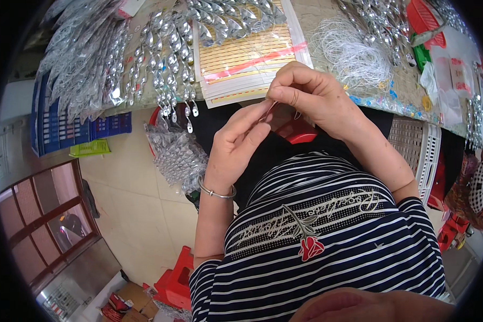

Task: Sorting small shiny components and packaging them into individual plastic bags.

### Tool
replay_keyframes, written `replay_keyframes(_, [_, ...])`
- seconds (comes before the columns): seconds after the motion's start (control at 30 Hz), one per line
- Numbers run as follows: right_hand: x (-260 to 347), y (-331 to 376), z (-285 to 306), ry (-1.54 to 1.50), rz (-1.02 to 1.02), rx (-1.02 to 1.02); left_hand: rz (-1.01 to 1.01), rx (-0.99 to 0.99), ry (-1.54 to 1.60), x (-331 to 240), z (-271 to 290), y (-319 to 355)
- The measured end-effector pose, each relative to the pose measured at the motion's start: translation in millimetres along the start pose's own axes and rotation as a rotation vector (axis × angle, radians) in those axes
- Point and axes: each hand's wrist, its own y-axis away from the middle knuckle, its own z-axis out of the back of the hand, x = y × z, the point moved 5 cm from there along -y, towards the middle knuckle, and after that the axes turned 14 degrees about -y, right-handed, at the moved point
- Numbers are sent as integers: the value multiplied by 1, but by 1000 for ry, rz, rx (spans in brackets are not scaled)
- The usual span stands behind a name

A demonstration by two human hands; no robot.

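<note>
Just past the table's near edge, my two hands meet over my lap. My left hand (235,140), with a bangle on its wrist, is closed, its fingers and thumb pinching a thin cord (272,107). Thumb and forefinger of my right hand (317,99) pinch the same cord slightly higher up. A pale loop of it seems to hang below the right fingers; its far ends are hidden by my hands. Right beyond them lies a stack of yellow striped sheets (241,59) with a pink band across it.
Silver twisted strips (172,59) cover the table's left side, some dangling over its edge. At right lie a tangled heap of white cord (351,51) and a red basket (425,21). Blue crates (110,126) stand at left, a white crate (428,161) by my right arm, a red stool (176,282) behind.
</note>
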Motion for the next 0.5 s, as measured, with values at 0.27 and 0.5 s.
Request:
replay_keyframes(0.27, [-7,3,1,163,93,47,207,-100,85,0,-13,-10])
replay_keyframes(0.5, [-13,16,8,202,-118,24,276,-105,77,12,-5,6])
